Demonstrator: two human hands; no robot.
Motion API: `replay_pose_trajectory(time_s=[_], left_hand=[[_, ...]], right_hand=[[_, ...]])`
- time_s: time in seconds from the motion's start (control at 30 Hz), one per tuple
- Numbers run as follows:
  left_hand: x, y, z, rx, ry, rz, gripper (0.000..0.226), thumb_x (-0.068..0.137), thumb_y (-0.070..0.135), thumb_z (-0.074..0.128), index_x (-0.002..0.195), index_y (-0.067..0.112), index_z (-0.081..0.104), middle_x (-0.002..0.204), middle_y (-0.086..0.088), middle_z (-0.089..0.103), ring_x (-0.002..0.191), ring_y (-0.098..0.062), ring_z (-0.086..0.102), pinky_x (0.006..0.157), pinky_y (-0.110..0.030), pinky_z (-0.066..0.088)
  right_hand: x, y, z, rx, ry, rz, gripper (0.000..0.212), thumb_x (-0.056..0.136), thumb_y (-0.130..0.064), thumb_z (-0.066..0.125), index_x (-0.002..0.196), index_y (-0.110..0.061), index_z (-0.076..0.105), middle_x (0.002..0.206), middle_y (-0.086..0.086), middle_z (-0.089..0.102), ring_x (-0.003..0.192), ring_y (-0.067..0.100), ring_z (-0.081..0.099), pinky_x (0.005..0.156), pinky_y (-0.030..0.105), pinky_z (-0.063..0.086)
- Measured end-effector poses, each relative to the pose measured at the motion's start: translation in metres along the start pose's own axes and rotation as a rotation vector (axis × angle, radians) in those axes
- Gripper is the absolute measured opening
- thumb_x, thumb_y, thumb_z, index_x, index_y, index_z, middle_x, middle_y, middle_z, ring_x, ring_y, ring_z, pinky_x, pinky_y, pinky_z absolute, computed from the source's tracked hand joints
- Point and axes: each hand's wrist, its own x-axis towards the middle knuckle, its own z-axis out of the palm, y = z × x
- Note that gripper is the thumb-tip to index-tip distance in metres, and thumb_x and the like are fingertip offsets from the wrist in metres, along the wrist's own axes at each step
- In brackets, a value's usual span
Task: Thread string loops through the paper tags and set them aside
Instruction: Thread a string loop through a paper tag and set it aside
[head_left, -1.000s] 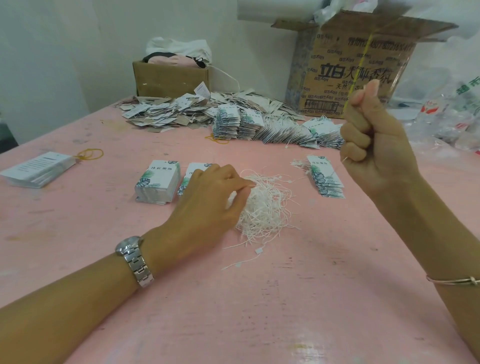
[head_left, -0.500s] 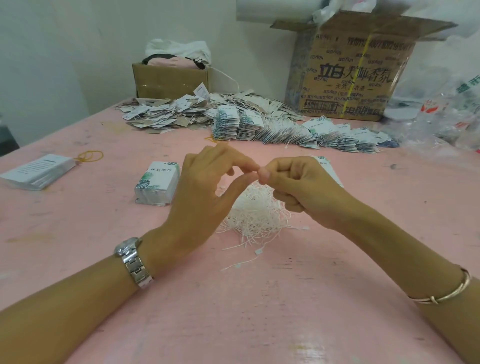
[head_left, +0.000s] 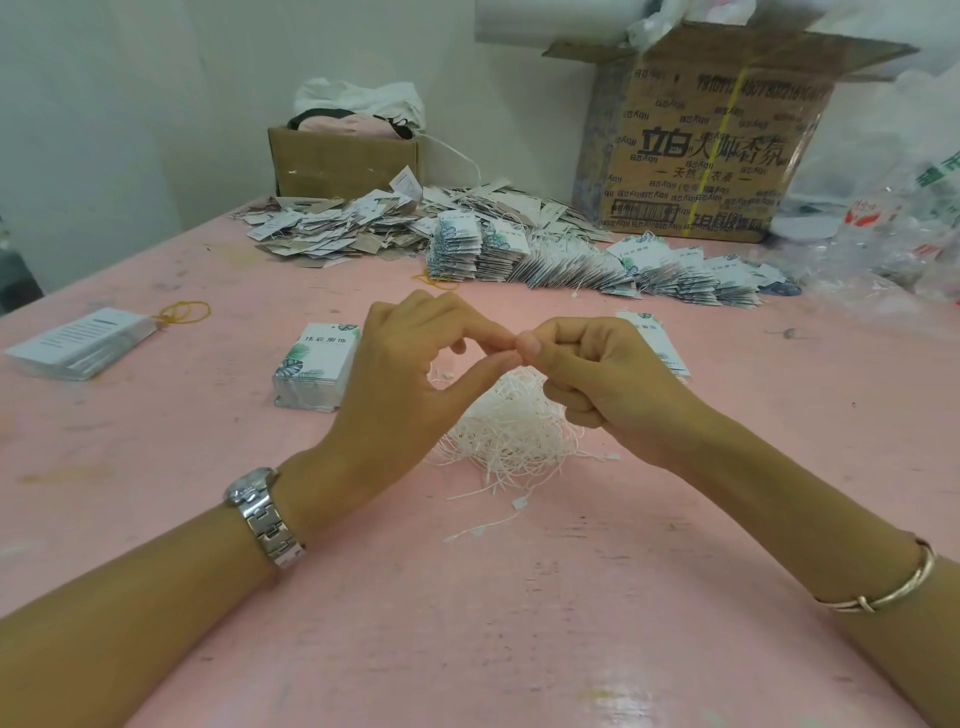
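Both hands, left (head_left: 410, 379) and right (head_left: 602, 384), meet fingertip to fingertip with curled, pinching fingers; what they pinch is too small to tell. Beneath them on the pink table (head_left: 519, 623) lies the white string pile (head_left: 514, 421). A carton (head_left: 727, 156) printed "立白" stands behind the strung tags (head_left: 571, 265). The unstrung tag stack (head_left: 314, 371), beside the left hand, bears Chinese characters.

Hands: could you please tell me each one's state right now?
Left hand: fingertips pinched together; what they hold cannot be told.
Right hand: fingers curled, thumb pinching; contents cannot be told.
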Motion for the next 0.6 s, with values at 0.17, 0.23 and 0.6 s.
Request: replay_pose_trajectory(time_s=[0.17,0.23,0.6], left_hand=[[0.005,0.002,-0.007,0.075,0.0,0.014,0.017,0.091,0.037,0.064,0.09,0.022,0.072,0.087,0.015,0.065,0.08,-0.014,0.056,0.083,-0.037,0.034],[0.011,-0.001,-0.016,0.234,-0.022,0.118,0.019,0.093,0.036,0.064,0.09,0.019,0.073,0.089,0.011,0.069,0.083,-0.018,0.059,0.083,-0.036,0.031],[0.025,-0.041,-0.055,0.809,-0.669,0.0,0.088,0.061,0.091,0.021,0.118,0.042,0.067,0.121,0.022,0.062,0.109,-0.008,0.049,0.087,-0.03,0.028]], right_hand=[[0.0,0.0,0.0,0.016,0.003,-0.018,0.012,0.082,-0.029,0.067,0.079,-0.017,0.069,0.048,-0.012,0.032,0.042,0.005,0.021,0.039,0.015,0.02],[0.0,-0.001,0.0,0.015,0.022,-0.02,0.011,0.078,-0.027,0.071,0.08,-0.017,0.07,0.05,-0.011,0.033,0.043,0.006,0.022,0.039,0.015,0.021],[0.004,-0.002,-0.005,0.143,0.221,-0.021,0.006,0.078,-0.019,0.071,0.073,-0.018,0.068,0.048,-0.014,0.032,0.039,0.004,0.02,0.035,0.013,0.019]])
